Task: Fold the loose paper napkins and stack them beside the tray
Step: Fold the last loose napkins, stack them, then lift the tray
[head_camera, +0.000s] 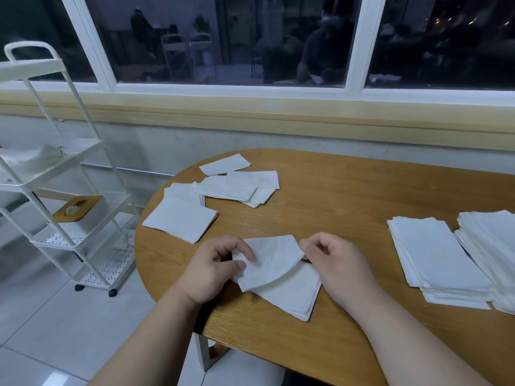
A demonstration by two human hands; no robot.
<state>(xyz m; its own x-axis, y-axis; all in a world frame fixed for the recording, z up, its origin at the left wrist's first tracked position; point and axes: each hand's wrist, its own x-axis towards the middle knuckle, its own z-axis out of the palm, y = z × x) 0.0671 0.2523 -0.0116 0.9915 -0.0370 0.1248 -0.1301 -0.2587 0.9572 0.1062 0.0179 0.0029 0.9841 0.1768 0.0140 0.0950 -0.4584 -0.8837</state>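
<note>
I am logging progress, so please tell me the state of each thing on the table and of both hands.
napkin in hands: partly folded, top flap lifted.
left hand: pinches its left edge.
right hand: pinches its upper right corner.
loose napkins: flat, scattered, overlapping.
stacked napkins: two piles, side by side.

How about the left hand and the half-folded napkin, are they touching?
Touching. The head view shows the left hand pinching the left edge of the half-folded napkin between thumb and forefinger.
</note>
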